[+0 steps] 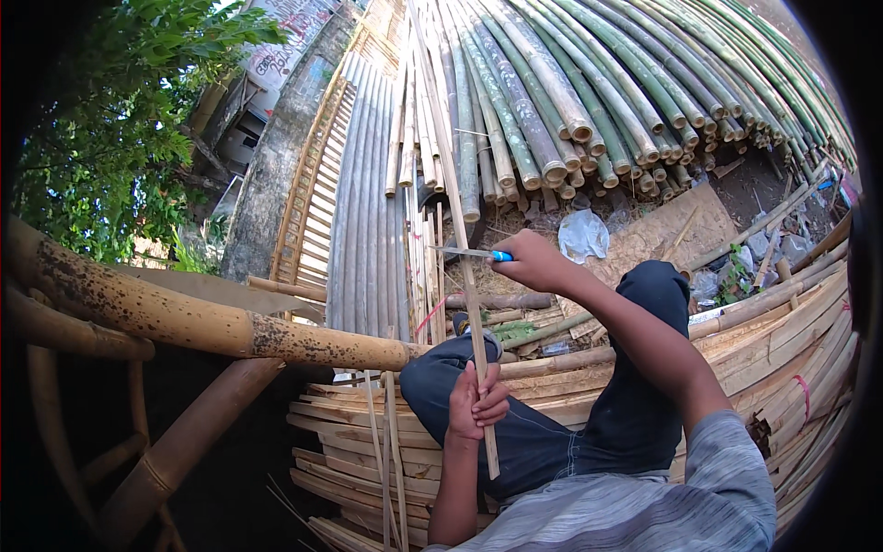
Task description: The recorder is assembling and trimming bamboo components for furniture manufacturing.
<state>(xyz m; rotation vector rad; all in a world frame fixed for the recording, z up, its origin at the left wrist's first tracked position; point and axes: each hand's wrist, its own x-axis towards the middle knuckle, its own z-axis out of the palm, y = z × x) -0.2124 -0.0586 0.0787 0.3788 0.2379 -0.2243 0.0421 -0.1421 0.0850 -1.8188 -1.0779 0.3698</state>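
A long split bamboo strip point(470, 304) runs from near my lap away toward the far stacks. Around its near end my left hand point(478, 402) is closed, with the fingers wrapped over the strip. My right hand point(533, 264) grips a knife by its blue handle point(501, 256). The knife's thin blade point(460, 251) points left and lies across the strip, apparently touching it. My legs in dark jeans point(552, 432) are bent, one knee on each side of the strip.
Green bamboo poles point(552, 92) are piled ahead and to the right. Pale split slats point(736, 359) lie stacked under and beside me. A thick bamboo rail point(184, 308) crosses at left, near grey corrugated sheets point(368, 202). Plastic litter point(583, 235) lies on the ground.
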